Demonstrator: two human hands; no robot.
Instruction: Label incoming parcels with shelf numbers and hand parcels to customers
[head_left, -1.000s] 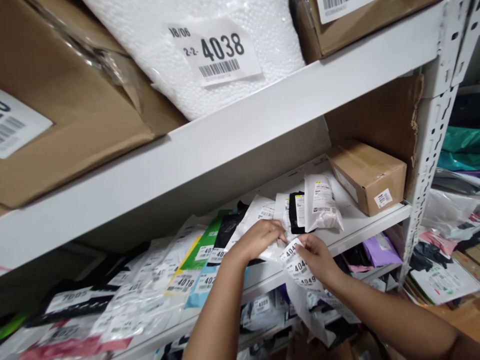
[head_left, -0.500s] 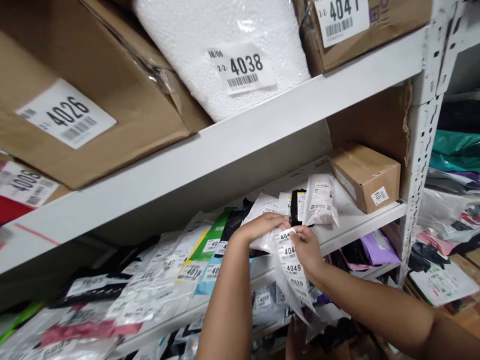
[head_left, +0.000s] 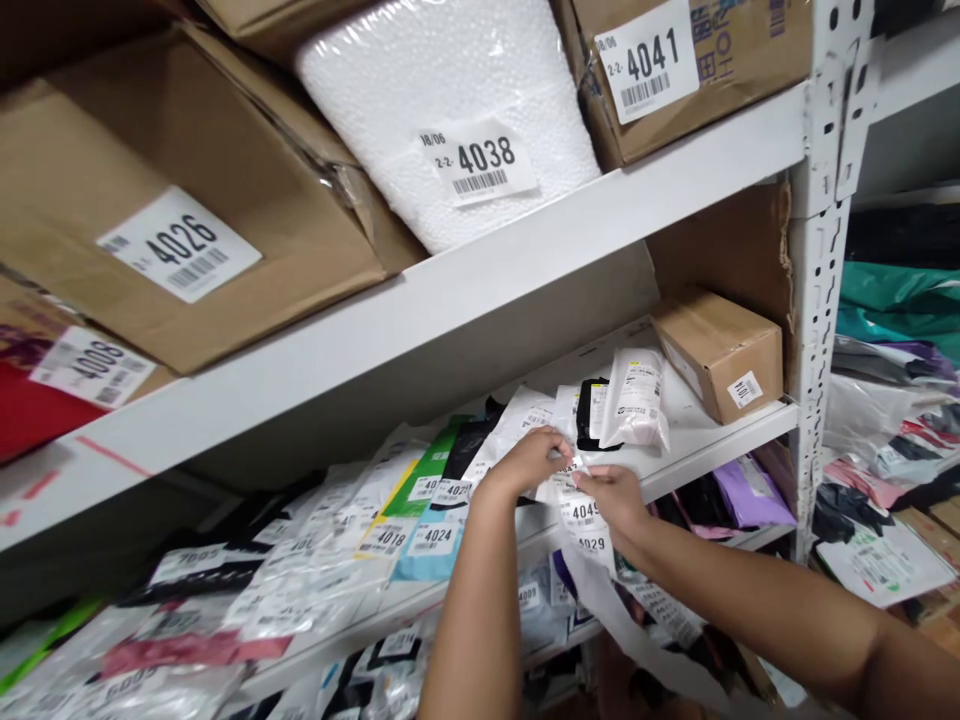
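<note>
My left hand (head_left: pixel 529 458) and my right hand (head_left: pixel 611 494) meet at the front of the middle shelf (head_left: pixel 720 450). Both pinch the top of a long strip of numbered barcode labels (head_left: pixel 581 515), which hangs down below the shelf edge. Numbers 4049 and 4029 show on it. The hands are over a white mailer bag (head_left: pixel 517 420) in a row of parcels. To the right of them lie a black packet (head_left: pixel 589 410) and a white padded pouch (head_left: pixel 636 400).
A small cardboard box (head_left: pixel 720 350) sits at the shelf's right end by the white steel upright (head_left: pixel 817 250). The shelf above carries big cartons tagged 4026 (head_left: pixel 180 243) and 4041 (head_left: pixel 649 60) and a foam block tagged 4038 (head_left: pixel 480 160). Bagged parcels fill the lower left and neighbouring rack.
The view has tilted up, so the upper cartons and their tags show. Both hands have risen a little towards the white mailer, and the label strip hangs lower from my right hand.
</note>
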